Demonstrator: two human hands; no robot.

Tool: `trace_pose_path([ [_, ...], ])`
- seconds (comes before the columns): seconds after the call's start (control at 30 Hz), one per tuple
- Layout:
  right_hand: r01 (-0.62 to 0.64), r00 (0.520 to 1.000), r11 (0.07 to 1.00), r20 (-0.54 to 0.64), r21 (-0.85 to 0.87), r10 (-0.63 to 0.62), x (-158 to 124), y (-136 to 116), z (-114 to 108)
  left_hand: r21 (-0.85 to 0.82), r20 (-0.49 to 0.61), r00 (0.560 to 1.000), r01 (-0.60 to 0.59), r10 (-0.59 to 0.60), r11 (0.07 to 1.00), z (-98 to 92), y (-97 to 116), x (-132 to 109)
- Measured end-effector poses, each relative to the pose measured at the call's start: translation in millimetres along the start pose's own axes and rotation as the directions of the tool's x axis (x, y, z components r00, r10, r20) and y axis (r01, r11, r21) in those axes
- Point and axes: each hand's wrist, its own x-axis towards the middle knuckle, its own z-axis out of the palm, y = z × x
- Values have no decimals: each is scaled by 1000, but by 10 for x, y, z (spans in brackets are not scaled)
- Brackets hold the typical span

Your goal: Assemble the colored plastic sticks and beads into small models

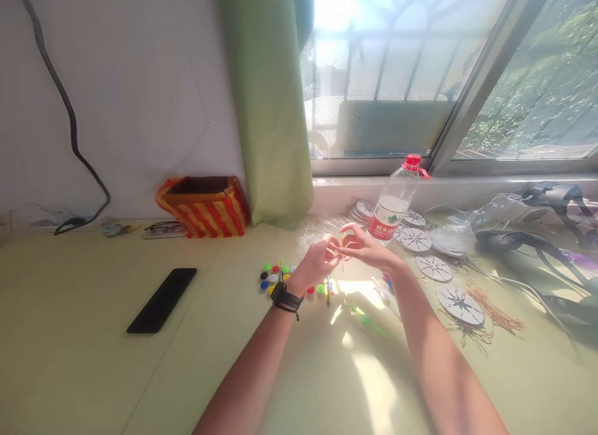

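Observation:
My left hand (319, 258) and my right hand (364, 245) meet above the pale green table (93, 335), fingertips pinched together on a small thin piece I cannot make out. A black watch sits on my left wrist. Below the hands lie several small coloured buttons (273, 277) and thin coloured sticks (328, 288). A clear water bottle (395, 204) with a red cap and red label stands just behind my right hand.
A black phone (162, 300) lies at the left. A red and yellow striped box (204, 205) stands by the wall beside a green curtain (271, 105). White round discs (460, 303) with strings and dark straps (537, 254) spread across the right.

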Motion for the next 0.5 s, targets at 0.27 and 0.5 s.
trace_pose_path([
  [0.27, -47, 980, 999, 194, -12, 49, -3, 74, -48, 38, 22, 1000, 0, -1, 999, -14, -129, 12],
  [0.5, -92, 980, 991, 169, -101, 108, -16, 73, -29, 49, 61, 998, 19, -22, 999, 64, -114, -14],
])
